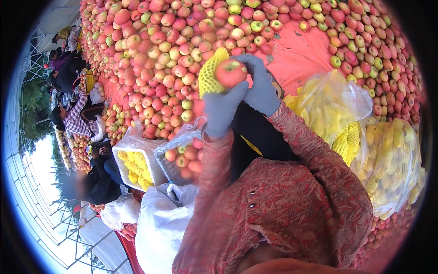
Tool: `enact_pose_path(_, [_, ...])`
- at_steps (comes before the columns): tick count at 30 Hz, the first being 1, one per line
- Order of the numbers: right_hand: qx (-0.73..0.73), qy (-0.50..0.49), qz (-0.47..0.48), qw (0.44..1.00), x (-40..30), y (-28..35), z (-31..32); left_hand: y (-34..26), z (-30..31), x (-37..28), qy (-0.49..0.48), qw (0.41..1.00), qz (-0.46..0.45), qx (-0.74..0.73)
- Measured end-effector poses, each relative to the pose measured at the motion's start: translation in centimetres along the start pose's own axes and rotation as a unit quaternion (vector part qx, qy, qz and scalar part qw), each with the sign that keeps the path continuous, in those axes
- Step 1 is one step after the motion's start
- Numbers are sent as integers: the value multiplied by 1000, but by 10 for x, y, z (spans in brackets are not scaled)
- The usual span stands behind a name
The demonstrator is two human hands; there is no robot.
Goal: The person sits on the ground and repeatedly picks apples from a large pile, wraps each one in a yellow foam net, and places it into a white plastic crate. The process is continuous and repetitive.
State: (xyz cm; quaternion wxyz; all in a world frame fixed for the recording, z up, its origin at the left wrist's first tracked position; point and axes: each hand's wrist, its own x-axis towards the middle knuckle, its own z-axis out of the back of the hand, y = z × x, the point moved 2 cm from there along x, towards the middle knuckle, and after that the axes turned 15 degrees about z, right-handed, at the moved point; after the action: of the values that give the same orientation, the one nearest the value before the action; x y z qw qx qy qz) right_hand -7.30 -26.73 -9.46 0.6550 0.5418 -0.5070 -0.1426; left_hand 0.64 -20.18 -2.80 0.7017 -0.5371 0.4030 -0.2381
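Both hands wear grey gloves. My right hand (pixel 261 87) is curled around the right side of a red apple (pixel 231 73), its fingertips on the apple's top. My left hand (pixel 223 108) is below, its thumb against the apple's underside and the lower end of a yellow foam net sleeve (pixel 210 73). The sleeve stands open along the apple's left side; whether the apple's hidden side is inside it, I cannot tell. My left fingers are mostly hidden behind the sleeve. Loose apples (pixel 164 80) lie in a large heap beyond my hands.
A white box of yellow-netted apples (pixel 118 150) and a clear bag of apples (pixel 158 154) stand at left, near a white sack (pixel 164 222). Clear bags with yellow net sleeves (pixel 328 106) and netted fruit (pixel 390 167) lie at right. Several people sit along the left.
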Motion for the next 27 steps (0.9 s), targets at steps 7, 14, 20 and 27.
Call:
enact_pose_path(7, [264, -42, -166, 949, -19, 28, 49, -12, 18, -53, 78, 990, -26, -115])
enact_pose_path(14, [557, 22, -282, 781, -51, 38, 8, 40, 35, -85, 214, 941, 45, -260])
enact_pose_path(20, [638, -19, -342, 690, -79, 54, 15, 54, 42, -101, 199, 934, 80, -285])
enact_pose_path(27, [404, 17, -180, 897, -51, 68, 34, 40, 29, -128, 149, 957, 69, -241])
